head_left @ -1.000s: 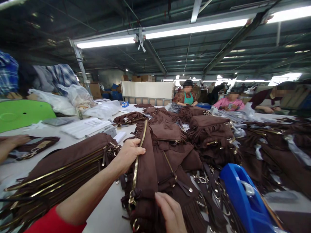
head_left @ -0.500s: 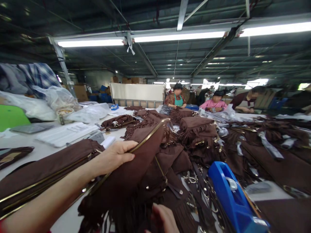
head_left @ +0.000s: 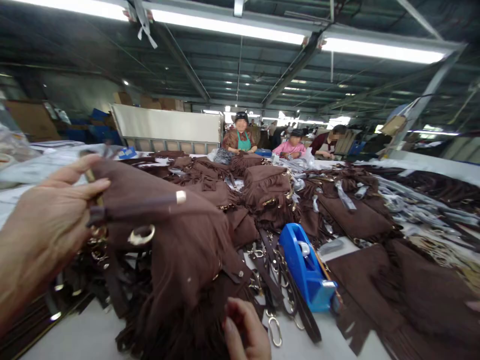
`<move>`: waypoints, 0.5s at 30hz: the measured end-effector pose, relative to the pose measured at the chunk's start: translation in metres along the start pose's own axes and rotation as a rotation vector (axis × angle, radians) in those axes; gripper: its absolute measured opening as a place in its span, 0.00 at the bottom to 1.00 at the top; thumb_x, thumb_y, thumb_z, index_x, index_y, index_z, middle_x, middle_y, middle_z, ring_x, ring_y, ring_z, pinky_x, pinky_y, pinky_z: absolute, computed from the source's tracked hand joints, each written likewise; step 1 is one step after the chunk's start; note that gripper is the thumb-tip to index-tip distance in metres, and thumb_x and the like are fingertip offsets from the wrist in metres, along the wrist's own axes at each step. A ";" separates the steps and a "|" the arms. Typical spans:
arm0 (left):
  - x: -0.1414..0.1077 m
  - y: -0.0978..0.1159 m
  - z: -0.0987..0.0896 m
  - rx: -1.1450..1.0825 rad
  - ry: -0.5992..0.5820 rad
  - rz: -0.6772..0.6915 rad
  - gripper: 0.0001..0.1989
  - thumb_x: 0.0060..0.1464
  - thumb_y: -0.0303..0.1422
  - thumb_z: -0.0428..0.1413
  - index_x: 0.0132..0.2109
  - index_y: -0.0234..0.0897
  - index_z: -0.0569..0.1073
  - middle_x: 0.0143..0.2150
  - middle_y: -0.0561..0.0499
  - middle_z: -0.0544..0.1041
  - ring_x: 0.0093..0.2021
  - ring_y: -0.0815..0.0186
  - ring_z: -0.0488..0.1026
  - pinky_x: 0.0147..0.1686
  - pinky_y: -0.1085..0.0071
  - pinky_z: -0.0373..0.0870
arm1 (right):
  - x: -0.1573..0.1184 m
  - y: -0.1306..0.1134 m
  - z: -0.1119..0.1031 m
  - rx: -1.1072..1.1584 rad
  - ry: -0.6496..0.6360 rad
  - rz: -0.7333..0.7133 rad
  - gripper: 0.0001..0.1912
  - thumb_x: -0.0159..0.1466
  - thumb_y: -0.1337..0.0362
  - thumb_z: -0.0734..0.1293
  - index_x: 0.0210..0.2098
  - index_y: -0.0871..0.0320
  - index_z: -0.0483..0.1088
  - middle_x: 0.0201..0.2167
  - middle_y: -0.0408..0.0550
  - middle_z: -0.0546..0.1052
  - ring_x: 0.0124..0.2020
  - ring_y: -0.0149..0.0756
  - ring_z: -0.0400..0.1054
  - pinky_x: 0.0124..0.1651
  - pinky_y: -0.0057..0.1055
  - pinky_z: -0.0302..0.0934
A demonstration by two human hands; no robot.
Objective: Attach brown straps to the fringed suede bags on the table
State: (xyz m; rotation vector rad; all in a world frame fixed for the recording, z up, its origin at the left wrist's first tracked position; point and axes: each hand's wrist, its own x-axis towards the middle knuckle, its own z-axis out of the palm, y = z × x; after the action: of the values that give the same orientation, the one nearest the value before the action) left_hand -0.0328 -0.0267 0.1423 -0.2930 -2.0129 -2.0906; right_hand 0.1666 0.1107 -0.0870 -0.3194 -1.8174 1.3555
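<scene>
My left hand (head_left: 56, 210) is closed on the upper corner of a brown fringed bag (head_left: 180, 235), thumb and fingers pinching it near a gold zipper. A dark strap with a bright metal tip lies across the bag, and a gold ring hangs below the strap. The bag droops rightward, its fringe reaching towards the white table. Low in the view, my right hand (head_left: 247, 330) is beside the fringe, fingers loosely curled and apart from the thumb, with nothing visible between them. Dark straps with metal clasps (head_left: 275, 330) lie just beyond it.
A blue tape dispenser (head_left: 307, 270) stands right of centre. More brown bags (head_left: 266, 187) are heaped behind it, and flat brown pieces (head_left: 363, 285) lie to the right. Several people work across the table, one in a green apron (head_left: 243, 142).
My view has swung to the right. The bag has turned in my left hand, so its strap and ring now show. My right hand stays low, beside the fringe.
</scene>
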 end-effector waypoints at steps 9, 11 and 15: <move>-0.089 -0.150 0.009 0.044 -0.197 -0.622 0.30 0.47 0.24 0.55 0.59 0.29 0.60 0.39 0.46 0.78 0.39 0.67 0.76 0.41 0.75 0.72 | 0.070 0.031 -0.068 -1.043 -0.180 0.055 0.13 0.61 0.74 0.59 0.43 0.61 0.70 0.42 0.55 0.74 0.45 0.49 0.66 0.46 0.46 0.62; -0.094 -0.160 0.008 0.096 -0.278 -0.591 0.33 0.43 0.30 0.58 0.58 0.26 0.61 0.42 0.43 0.77 0.40 0.64 0.75 0.38 0.75 0.72 | 0.079 0.024 -0.066 -1.261 -0.350 0.117 0.16 0.60 0.76 0.60 0.45 0.60 0.71 0.42 0.55 0.74 0.44 0.50 0.67 0.44 0.46 0.63; -0.095 -0.145 0.000 0.245 -0.370 -0.491 0.39 0.34 0.45 0.57 0.52 0.22 0.64 0.28 0.47 0.77 0.29 0.62 0.73 0.28 0.71 0.69 | 0.084 0.017 -0.063 -1.408 -0.480 0.179 0.24 0.60 0.81 0.54 0.52 0.62 0.67 0.41 0.57 0.74 0.42 0.43 0.70 0.40 0.33 0.66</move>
State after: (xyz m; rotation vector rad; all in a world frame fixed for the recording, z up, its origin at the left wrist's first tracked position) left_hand 0.0147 -0.0196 -0.0237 -0.1602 -2.7702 -2.1335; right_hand 0.1555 0.2124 -0.0589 -0.9265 -2.9606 -0.0205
